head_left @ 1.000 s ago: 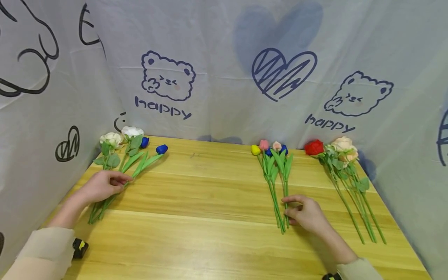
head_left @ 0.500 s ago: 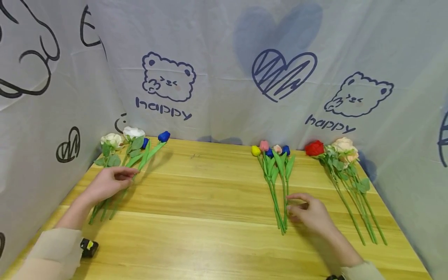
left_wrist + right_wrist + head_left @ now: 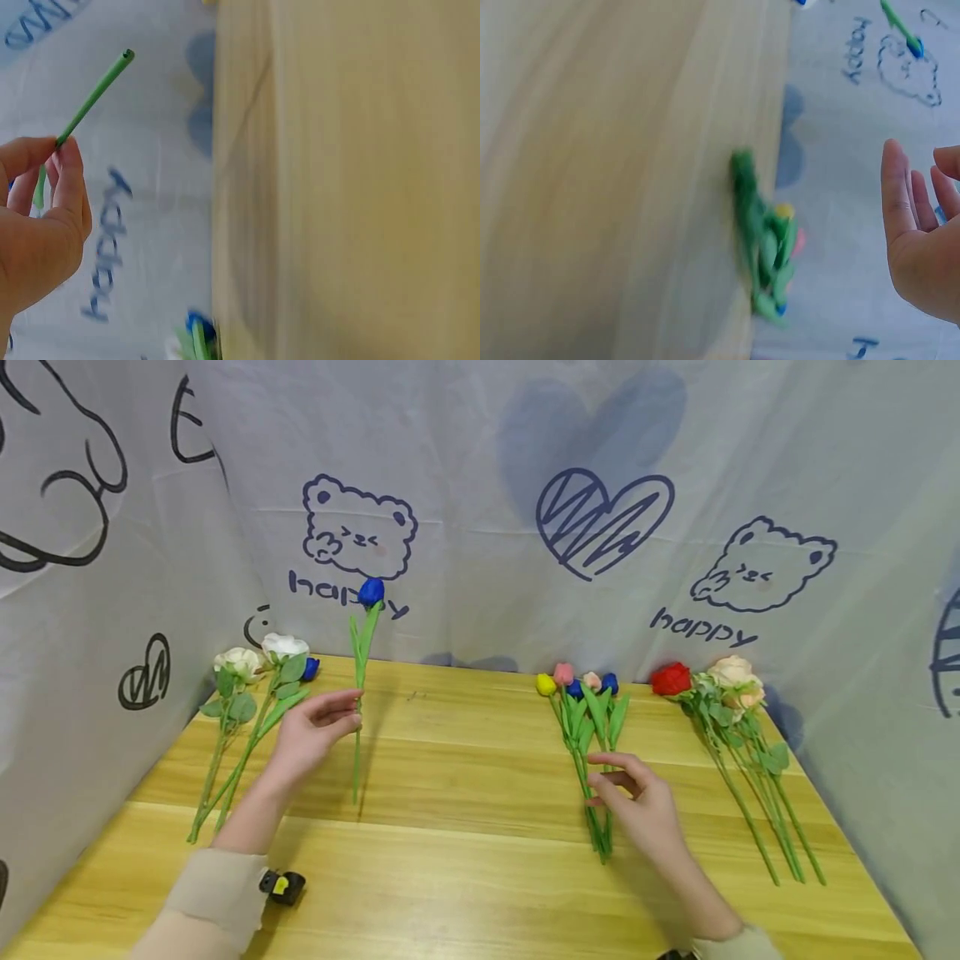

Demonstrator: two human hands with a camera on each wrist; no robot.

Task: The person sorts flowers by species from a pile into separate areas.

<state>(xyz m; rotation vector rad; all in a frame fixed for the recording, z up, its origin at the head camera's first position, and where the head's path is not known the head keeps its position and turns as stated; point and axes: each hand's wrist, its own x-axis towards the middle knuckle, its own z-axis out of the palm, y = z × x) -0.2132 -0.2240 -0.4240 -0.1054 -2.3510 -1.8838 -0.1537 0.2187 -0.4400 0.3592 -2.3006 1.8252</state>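
Observation:
My left hand pinches the green stem of a blue tulip between thumb and fingers. The flower stands upright above the table, its head in front of the backdrop. In the left wrist view the stem's cut end sticks out past the fingertips. My right hand hovers beside a bunch of tulips in yellow, pink, pale peach and blue. Its fingers are loosely bent and hold nothing; the right wrist view shows the hand apart from those flowers.
On the left lie two white roses with another blue tulip. A red rose and peach roses lie at the right. A printed cloth hangs behind and beside the wooden table.
My left hand has lifted the blue tulip off the left group and moved it rightward, tilting it upright. My right hand has shifted slightly left and up from the right-hand tulip stem.

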